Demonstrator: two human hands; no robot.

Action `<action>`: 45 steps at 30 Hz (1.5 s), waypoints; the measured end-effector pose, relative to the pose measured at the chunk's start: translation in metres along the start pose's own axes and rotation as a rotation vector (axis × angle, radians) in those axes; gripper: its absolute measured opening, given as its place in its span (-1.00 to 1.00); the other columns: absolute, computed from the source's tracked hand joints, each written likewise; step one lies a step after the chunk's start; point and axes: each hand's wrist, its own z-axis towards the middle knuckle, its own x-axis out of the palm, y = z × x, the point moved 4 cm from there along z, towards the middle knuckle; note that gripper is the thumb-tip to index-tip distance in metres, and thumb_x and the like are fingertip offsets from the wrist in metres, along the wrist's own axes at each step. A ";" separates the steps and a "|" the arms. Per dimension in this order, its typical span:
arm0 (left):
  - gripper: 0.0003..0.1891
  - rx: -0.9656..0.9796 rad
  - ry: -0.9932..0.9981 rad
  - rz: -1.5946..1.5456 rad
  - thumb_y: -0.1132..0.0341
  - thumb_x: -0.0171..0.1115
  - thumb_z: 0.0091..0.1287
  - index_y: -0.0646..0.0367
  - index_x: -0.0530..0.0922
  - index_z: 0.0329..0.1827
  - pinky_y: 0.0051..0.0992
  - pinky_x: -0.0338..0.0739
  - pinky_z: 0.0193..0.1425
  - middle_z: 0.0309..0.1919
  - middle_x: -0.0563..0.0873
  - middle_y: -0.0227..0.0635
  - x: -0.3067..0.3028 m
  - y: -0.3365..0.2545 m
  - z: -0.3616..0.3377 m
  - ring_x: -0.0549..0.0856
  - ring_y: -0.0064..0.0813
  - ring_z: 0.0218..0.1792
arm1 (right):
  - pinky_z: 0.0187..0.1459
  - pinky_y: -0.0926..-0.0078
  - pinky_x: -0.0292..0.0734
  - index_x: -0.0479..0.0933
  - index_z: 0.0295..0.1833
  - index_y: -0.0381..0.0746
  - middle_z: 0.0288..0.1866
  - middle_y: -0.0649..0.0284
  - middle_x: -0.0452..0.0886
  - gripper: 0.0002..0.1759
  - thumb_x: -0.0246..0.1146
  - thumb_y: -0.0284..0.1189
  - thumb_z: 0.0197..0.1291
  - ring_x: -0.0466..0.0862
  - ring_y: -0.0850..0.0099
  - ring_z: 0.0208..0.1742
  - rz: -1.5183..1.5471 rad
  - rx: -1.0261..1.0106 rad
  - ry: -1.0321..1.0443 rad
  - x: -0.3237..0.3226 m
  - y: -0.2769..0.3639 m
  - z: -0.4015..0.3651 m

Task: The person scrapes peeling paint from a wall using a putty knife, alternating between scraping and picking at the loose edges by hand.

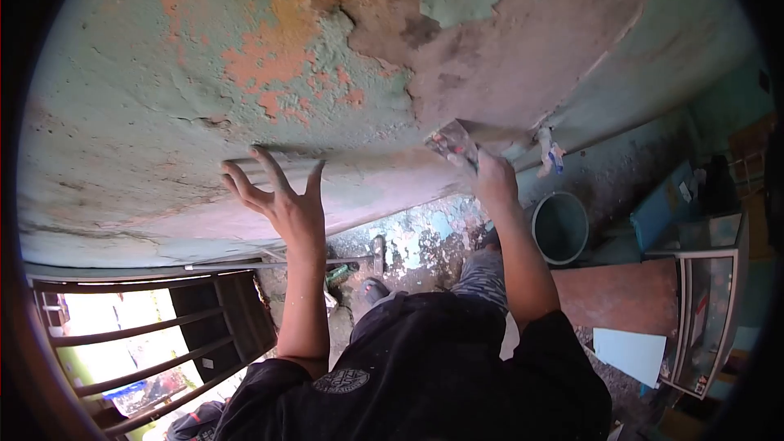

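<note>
My left hand (282, 200) rests with its fingers spread on the wall (343, 147), below a patch of flaking green and orange paint. Farther right, my right hand (496, 180) is closed round the handle of a scraper (453, 143). The scraper's wide, stained blade lies against the wall, at the lower edge of a bare, brownish plaster area (506, 65). Both arms are raised in front of me.
A round bucket (560, 227) stands at the right, below a tap-like fixture (547, 151) on the wall. Beyond are a brown board (616, 296), a glass-fronted cabinet (706, 310) and a blue panel (661, 206). A barred window (139, 335) is at lower left.
</note>
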 end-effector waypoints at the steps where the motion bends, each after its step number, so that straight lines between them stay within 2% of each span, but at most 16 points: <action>1: 0.12 -0.017 0.017 0.009 0.06 0.55 -0.03 -0.09 -0.02 0.56 0.19 0.02 0.40 0.48 -0.18 0.18 -0.001 -0.001 0.000 -0.11 0.24 0.47 | -0.21 0.06 0.52 0.57 -0.09 -0.25 -0.35 -0.11 0.64 -0.41 0.16 0.11 0.19 0.64 -0.09 -0.26 -0.028 0.014 0.046 0.000 0.004 0.002; 2: 0.12 -0.041 0.025 0.015 0.06 0.55 -0.03 -0.11 -0.03 0.56 0.20 0.02 0.40 0.48 -0.18 0.16 -0.001 -0.003 0.000 -0.11 0.25 0.47 | -0.15 0.09 0.51 0.58 0.02 -0.22 -0.28 -0.10 0.65 -0.41 0.20 0.09 0.16 0.63 -0.09 -0.20 -0.063 0.019 0.089 -0.001 0.004 0.004; 3: 0.13 -0.041 0.027 -0.006 0.07 0.55 -0.03 -0.11 -0.04 0.56 0.20 0.02 0.40 0.48 -0.16 0.15 0.000 -0.002 -0.001 -0.12 0.27 0.47 | -0.15 0.09 0.51 0.58 0.02 -0.22 -0.28 -0.10 0.65 -0.41 0.20 0.09 0.16 0.63 -0.09 -0.20 -0.070 0.017 0.090 -0.003 0.004 0.001; 8: 0.11 -0.021 0.005 0.001 0.09 0.56 -0.02 -0.09 -0.01 0.55 0.20 0.03 0.40 0.48 -0.18 0.14 -0.001 0.000 0.003 -0.13 0.26 0.47 | -0.18 0.05 0.49 0.58 -0.07 -0.31 -0.30 -0.15 0.63 -0.39 0.17 0.09 0.20 0.61 -0.14 -0.20 -0.009 0.026 0.079 0.001 -0.007 0.003; 10: 0.06 -0.044 0.017 -0.011 0.18 0.58 -0.05 -0.02 0.10 0.52 0.20 0.06 0.39 0.47 -0.16 0.19 -0.001 -0.003 0.001 -0.12 0.33 0.45 | -0.18 0.05 0.49 0.58 -0.10 -0.32 -0.29 -0.16 0.63 -0.38 0.17 0.09 0.20 0.61 -0.15 -0.21 -0.077 0.094 0.129 -0.008 0.012 0.003; 12: 0.07 -0.052 0.023 -0.036 0.18 0.59 -0.07 -0.02 0.10 0.52 0.21 0.07 0.38 0.47 -0.14 0.19 -0.001 -0.004 -0.002 -0.12 0.33 0.45 | -0.25 0.05 0.53 0.58 -0.14 -0.26 -0.39 -0.15 0.63 -0.41 0.14 0.11 0.21 0.65 -0.09 -0.28 -0.116 -0.049 0.035 0.001 0.002 0.001; 15: 0.09 -0.037 0.002 -0.030 0.20 0.60 -0.09 -0.04 0.08 0.53 0.20 0.09 0.38 0.47 -0.13 0.19 -0.001 -0.002 0.000 -0.11 0.33 0.45 | -0.25 0.04 0.53 0.56 -0.21 -0.28 -0.41 -0.18 0.62 -0.40 0.17 0.13 0.18 0.64 -0.11 -0.29 -0.074 -0.014 0.016 -0.006 -0.007 -0.010; 18: 0.10 -0.022 0.010 -0.007 0.07 0.56 -0.04 -0.03 0.03 0.54 0.20 0.05 0.39 0.47 -0.16 0.18 0.000 0.000 -0.001 -0.12 0.26 0.47 | -0.25 0.02 0.52 0.55 -0.23 -0.28 -0.44 -0.16 0.61 -0.39 0.18 0.14 0.16 0.64 -0.11 -0.31 -0.050 0.062 0.017 -0.012 -0.001 -0.002; 20: 0.10 -0.026 0.038 0.002 0.07 0.56 -0.04 -0.03 0.03 0.54 0.20 0.06 0.39 0.47 -0.15 0.18 0.001 -0.003 0.000 -0.11 0.26 0.47 | -0.15 0.00 0.48 0.57 -0.13 -0.34 -0.35 -0.20 0.61 -0.33 0.17 0.15 0.16 0.61 -0.16 -0.21 -0.048 0.040 0.056 -0.019 0.021 -0.001; 26: 0.09 -0.026 0.010 0.017 0.09 0.55 -0.02 -0.04 0.01 0.55 0.20 0.08 0.38 0.48 -0.16 0.13 -0.001 -0.003 0.000 -0.10 0.27 0.46 | -0.24 0.04 0.52 0.57 -0.17 -0.29 -0.39 -0.15 0.62 -0.36 0.11 0.16 0.21 0.62 -0.12 -0.27 -0.063 0.029 -0.013 -0.003 0.002 -0.008; 28: 0.11 -0.013 0.003 0.026 0.08 0.55 -0.02 -0.05 -0.01 0.55 0.21 0.08 0.38 0.48 -0.17 0.12 -0.002 -0.002 0.001 -0.10 0.27 0.46 | -0.26 0.04 0.51 0.56 -0.19 -0.32 -0.40 -0.17 0.61 -0.32 0.11 0.18 0.20 0.62 -0.13 -0.28 0.106 0.028 -0.003 -0.008 0.009 -0.009; 30: 0.07 -0.059 0.020 -0.015 0.14 0.58 -0.06 0.02 0.10 0.52 0.18 0.10 0.39 0.47 -0.17 0.15 0.000 -0.003 0.000 -0.12 0.32 0.45 | -0.28 0.04 0.50 0.56 -0.21 -0.32 -0.40 -0.16 0.62 -0.32 0.11 0.19 0.19 0.62 -0.14 -0.29 0.109 0.055 0.004 0.000 0.005 -0.002; 32: 0.07 -0.060 0.049 0.009 0.14 0.58 -0.05 0.02 0.09 0.52 0.19 0.10 0.39 0.47 -0.18 0.14 0.000 -0.002 -0.002 -0.12 0.32 0.45 | -0.29 0.05 0.49 0.58 -0.19 -0.29 -0.40 -0.14 0.62 -0.33 0.12 0.19 0.19 0.62 -0.12 -0.29 0.037 0.043 -0.018 0.010 0.011 -0.005; 34: 0.13 -0.024 0.015 0.013 0.06 0.56 -0.03 -0.07 -0.04 0.56 0.20 0.05 0.40 0.48 -0.18 0.12 0.000 -0.002 -0.001 -0.11 0.25 0.46 | -0.28 0.05 0.50 0.60 -0.13 -0.26 -0.39 -0.10 0.63 -0.35 0.14 0.18 0.18 0.63 -0.12 -0.28 0.132 0.060 -0.012 0.023 0.011 -0.012; 40: 0.14 -0.024 0.023 0.014 0.06 0.56 -0.03 -0.10 -0.05 0.56 0.20 0.04 0.40 0.48 -0.19 0.12 0.001 0.000 -0.001 -0.14 0.24 0.47 | -0.31 0.11 0.52 0.59 -0.10 -0.28 -0.39 -0.11 0.63 -0.38 0.18 0.13 0.19 0.64 -0.11 -0.27 0.419 0.061 -0.075 0.053 0.022 -0.021; 45: 0.14 -0.049 0.052 0.014 0.07 0.56 -0.04 -0.08 -0.05 0.56 0.20 0.03 0.40 0.48 -0.21 0.14 0.002 0.001 -0.007 -0.14 0.25 0.47 | -0.32 0.13 0.52 0.59 -0.12 -0.30 -0.38 -0.09 0.65 -0.45 0.23 0.04 0.20 0.65 -0.08 -0.28 0.445 0.061 -0.037 0.049 0.023 -0.020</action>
